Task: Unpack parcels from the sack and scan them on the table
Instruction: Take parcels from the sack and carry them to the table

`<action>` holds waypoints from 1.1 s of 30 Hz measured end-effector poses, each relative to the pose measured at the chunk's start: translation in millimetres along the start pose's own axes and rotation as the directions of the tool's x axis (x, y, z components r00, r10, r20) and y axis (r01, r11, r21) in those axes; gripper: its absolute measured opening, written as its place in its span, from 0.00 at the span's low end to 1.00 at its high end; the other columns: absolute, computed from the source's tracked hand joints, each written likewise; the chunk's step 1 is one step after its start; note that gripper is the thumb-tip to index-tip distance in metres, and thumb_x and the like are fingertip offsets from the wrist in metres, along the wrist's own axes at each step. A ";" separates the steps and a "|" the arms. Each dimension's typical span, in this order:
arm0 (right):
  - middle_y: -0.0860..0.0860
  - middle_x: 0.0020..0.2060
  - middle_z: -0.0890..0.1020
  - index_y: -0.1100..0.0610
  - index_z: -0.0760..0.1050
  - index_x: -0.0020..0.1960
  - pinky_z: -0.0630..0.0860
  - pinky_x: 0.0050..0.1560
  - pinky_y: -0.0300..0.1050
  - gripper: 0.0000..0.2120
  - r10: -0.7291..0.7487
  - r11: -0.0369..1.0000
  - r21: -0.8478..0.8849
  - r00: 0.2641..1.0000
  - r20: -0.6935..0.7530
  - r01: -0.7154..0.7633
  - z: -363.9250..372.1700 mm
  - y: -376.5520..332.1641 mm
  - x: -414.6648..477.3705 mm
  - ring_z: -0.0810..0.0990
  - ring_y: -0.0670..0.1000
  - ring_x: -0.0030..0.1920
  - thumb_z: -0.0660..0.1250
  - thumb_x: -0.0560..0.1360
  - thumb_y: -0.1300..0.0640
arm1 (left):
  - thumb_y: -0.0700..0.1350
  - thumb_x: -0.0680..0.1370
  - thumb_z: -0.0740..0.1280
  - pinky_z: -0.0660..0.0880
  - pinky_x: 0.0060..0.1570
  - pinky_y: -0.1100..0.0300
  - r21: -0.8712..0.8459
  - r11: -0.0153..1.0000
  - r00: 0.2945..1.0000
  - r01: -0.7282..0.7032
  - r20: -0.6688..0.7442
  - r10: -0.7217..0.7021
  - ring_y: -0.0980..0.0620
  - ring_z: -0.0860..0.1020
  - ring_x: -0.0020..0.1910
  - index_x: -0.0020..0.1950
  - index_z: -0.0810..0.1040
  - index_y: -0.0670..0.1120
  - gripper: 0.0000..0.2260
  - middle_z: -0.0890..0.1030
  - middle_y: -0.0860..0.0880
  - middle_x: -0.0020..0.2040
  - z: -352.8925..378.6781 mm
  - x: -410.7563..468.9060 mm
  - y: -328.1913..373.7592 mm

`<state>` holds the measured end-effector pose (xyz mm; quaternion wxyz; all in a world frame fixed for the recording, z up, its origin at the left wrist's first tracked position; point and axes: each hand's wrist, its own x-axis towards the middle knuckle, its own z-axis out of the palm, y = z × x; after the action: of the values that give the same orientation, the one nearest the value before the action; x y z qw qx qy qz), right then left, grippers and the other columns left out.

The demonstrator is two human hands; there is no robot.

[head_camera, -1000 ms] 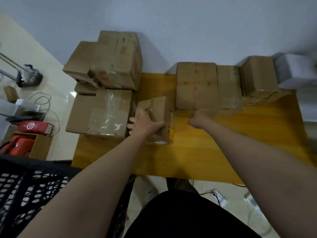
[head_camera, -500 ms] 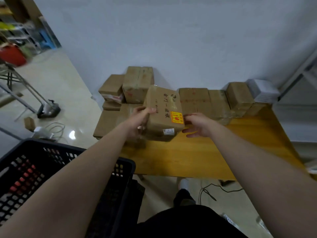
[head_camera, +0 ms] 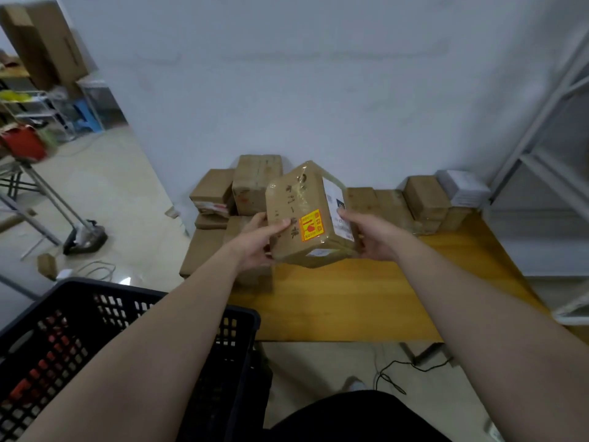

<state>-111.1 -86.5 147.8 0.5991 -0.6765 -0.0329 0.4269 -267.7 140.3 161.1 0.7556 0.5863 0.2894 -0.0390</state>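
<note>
**Parcel held up over the counter**

The parcel (head_camera: 299,215) was a brown cardboard box wrapped in glossy clear tape. Its broad face was turned toward the camera and carried dark handwriting down the middle and a yellow sticker (head_camera: 311,224) with red print near the lower edge. A white label (head_camera: 338,209) covered the right side face, and a smaller white label sat on the near bottom face. The box was tilted, clear of the counter (head_camera: 350,301), and in front of the boxes (head_camera: 255,183) stacked at the wall.

The left grip (head_camera: 256,242) was clamped on the parcel's left edge, thumb across the written face. The right grip (head_camera: 371,239) was clamped on the labelled side, fingers curled under it. A black crate (head_camera: 79,314) stood left of the counter.
</note>
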 end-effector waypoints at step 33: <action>0.60 0.58 0.79 0.65 0.72 0.68 0.78 0.62 0.63 0.21 0.548 0.833 0.302 0.620 -0.561 -0.463 -315.6 158.5 87.8 0.78 0.64 0.56 0.68 0.80 0.55 | 0.62 0.72 0.76 0.78 0.50 0.37 0.433 0.728 0.837 0.532 -0.134 -0.531 0.42 0.79 0.46 0.67 0.68 0.53 0.30 0.79 0.48 0.51 252.3 214.5 -105.9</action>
<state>65.3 -329.0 -58.4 0.4720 -0.7203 0.3875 0.3289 -33.2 -61.5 2.6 0.5545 0.6383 0.4277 -0.3196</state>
